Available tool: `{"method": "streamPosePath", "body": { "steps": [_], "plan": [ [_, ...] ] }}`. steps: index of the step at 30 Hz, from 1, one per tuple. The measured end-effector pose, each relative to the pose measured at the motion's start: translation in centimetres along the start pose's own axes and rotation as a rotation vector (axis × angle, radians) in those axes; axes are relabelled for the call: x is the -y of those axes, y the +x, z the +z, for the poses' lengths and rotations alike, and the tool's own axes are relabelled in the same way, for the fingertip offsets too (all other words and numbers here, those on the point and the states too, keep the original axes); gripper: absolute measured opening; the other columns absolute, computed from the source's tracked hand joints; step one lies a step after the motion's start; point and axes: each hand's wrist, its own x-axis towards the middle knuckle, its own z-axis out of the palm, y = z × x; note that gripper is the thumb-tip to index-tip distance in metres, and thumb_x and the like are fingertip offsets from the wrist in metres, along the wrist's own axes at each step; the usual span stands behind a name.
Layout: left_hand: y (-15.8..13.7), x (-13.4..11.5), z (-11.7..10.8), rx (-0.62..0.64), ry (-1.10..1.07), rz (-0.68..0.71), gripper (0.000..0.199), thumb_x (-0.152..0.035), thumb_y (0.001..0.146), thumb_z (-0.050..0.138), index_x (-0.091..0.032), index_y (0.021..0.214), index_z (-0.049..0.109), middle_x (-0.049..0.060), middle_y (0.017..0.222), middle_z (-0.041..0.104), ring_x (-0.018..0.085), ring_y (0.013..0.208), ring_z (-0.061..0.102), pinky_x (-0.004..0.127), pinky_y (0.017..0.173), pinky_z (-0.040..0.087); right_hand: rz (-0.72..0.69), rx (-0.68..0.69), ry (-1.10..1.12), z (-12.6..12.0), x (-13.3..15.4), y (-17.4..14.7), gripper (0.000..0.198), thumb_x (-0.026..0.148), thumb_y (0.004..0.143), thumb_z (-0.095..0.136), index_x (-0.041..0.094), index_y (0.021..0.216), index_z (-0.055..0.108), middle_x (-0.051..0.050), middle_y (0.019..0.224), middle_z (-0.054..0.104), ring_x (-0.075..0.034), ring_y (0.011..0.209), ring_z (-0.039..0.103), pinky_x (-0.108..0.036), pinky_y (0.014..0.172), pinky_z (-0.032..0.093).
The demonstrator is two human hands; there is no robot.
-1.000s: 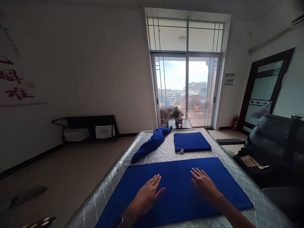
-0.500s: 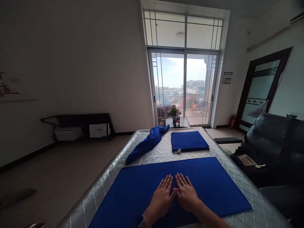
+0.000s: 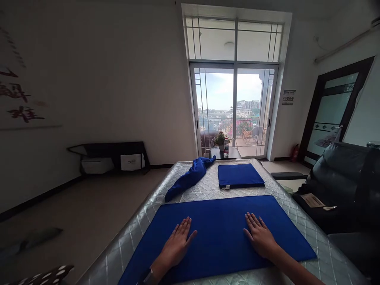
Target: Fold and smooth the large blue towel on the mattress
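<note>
A blue cloth (image 3: pixel 218 237) lies spread flat across the near part of a table with a silvery quilted cover (image 3: pixel 136 221). My left hand (image 3: pixel 176 243) rests palm down on its left half, fingers stretched out and thumb apart. On the right half, my right hand (image 3: pixel 259 235) also lies flat, fingers extended. Neither hand grips anything. Beyond the spread cloth sits a neatly folded blue cloth (image 3: pixel 240 175) with a small white tag at its near edge. To the left of that, a crumpled blue cloth (image 3: pixel 190 178) lies in a long heap.
A black armchair (image 3: pixel 335 186) stands close on the right, with a brown card (image 3: pixel 312 200) on it. Past the table's far end is a small dark table holding a potted plant (image 3: pixel 220 139) and a bottle (image 3: pixel 226 147). A black bench (image 3: pixel 109 152) stands along the left wall.
My hands have slid apart from the cloth's middle, the left one leftward and the right one rightward. The camera view has shifted slightly left. The cloths look unmoved on the table.
</note>
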Motion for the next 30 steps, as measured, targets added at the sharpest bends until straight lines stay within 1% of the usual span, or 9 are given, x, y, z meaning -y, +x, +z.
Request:
{"method": "streamPosePath", "body": {
  "steps": [4,7,10,13,20,23,25,28,30],
  "plan": [
    [-3.0,8.1,1.3,-0.202,0.070,-0.074,0.069,-0.060,0.102,0.019,-0.023,0.158,0.033,0.010,0.162,0.043,0.028,0.151,0.036,0.052,0.121,0.034,0.160,-0.121,-0.024,0.8,-7.9,-2.1,0.070,0.055,0.102,0.013,0.021,0.160,0.033,-0.005,0.169,0.026,-0.022,0.156,0.018,-0.048,0.128,0.014],
    [-4.0,11.4,2.4,-0.308,0.093,-0.069,0.065,-0.058,0.101,0.020,-0.028,0.155,0.042,0.008,0.153,0.056,0.028,0.146,0.044,0.053,0.117,0.040,0.179,-0.196,-0.061,2.0,-12.0,-3.3,0.066,0.049,0.102,0.012,0.025,0.150,0.050,-0.005,0.164,0.038,-0.022,0.154,0.024,-0.049,0.127,0.017],
    [-3.9,12.0,3.0,-0.293,0.102,-0.068,0.067,-0.055,0.101,0.016,-0.025,0.148,0.053,0.010,0.153,0.056,0.029,0.147,0.044,0.053,0.117,0.039,0.187,-0.202,-0.121,2.7,-13.3,-3.7,0.062,0.046,0.101,0.019,0.026,0.142,0.061,-0.006,0.162,0.042,-0.023,0.154,0.027,-0.050,0.127,0.018],
    [-3.7,11.7,3.3,-0.301,0.095,-0.124,0.069,-0.057,0.100,0.019,-0.021,0.151,0.048,0.012,0.155,0.053,0.030,0.148,0.042,0.055,0.118,0.038,0.203,-0.184,-0.161,2.2,-13.1,-3.8,0.056,0.043,0.099,0.026,0.028,0.137,0.065,-0.004,0.160,0.045,-0.023,0.155,0.023,-0.049,0.127,0.016],
    [-4.4,12.6,1.9,-0.230,0.147,-0.073,0.061,-0.053,0.101,0.025,-0.024,0.144,0.058,0.011,0.154,0.054,0.031,0.147,0.043,0.054,0.117,0.040,0.239,-0.277,-0.108,0.1,-15.1,-5.4,0.062,0.049,0.099,0.023,0.027,0.146,0.056,-0.006,0.161,0.044,-0.027,0.154,0.025,-0.054,0.128,0.013],
    [-4.1,10.9,0.7,-0.194,0.159,-0.133,0.062,-0.054,0.101,0.028,-0.022,0.141,0.061,0.013,0.154,0.054,0.034,0.148,0.041,0.057,0.118,0.039,0.300,-0.239,-0.149,-0.5,-14.7,-5.3,0.062,0.045,0.098,0.023,0.024,0.144,0.058,-0.007,0.161,0.042,-0.029,0.154,0.025,-0.056,0.127,0.014],
    [-3.2,7.8,-0.3,-0.166,0.122,-0.134,0.067,-0.057,0.102,0.025,-0.018,0.147,0.054,0.014,0.158,0.047,0.034,0.150,0.037,0.057,0.120,0.035,0.339,-0.168,-0.175,-1.2,-12.5,-4.5,0.061,0.041,0.098,0.024,0.021,0.146,0.057,-0.007,0.162,0.041,-0.030,0.153,0.029,-0.057,0.125,0.019],
    [-1.3,0.8,-1.8,-0.099,0.028,-0.082,0.079,-0.064,0.101,0.019,-0.010,0.157,0.035,0.017,0.165,0.032,0.032,0.153,0.030,0.054,0.124,0.030,0.202,-0.090,-0.142,-2.5,-6.3,-2.9,0.061,0.042,0.098,0.029,0.022,0.152,0.049,-0.006,0.162,0.040,-0.028,0.153,0.029,-0.052,0.125,0.022],
    [0.2,-3.9,-2.3,-0.071,-0.024,0.030,0.079,-0.066,0.101,0.019,-0.013,0.159,0.029,0.014,0.167,0.028,0.030,0.154,0.027,0.052,0.125,0.029,0.048,-0.061,-0.075,-3.1,-1.4,-1.9,0.059,0.045,0.100,0.028,0.024,0.152,0.049,-0.004,0.162,0.040,-0.025,0.153,0.028,-0.049,0.126,0.021]
  ]
}}
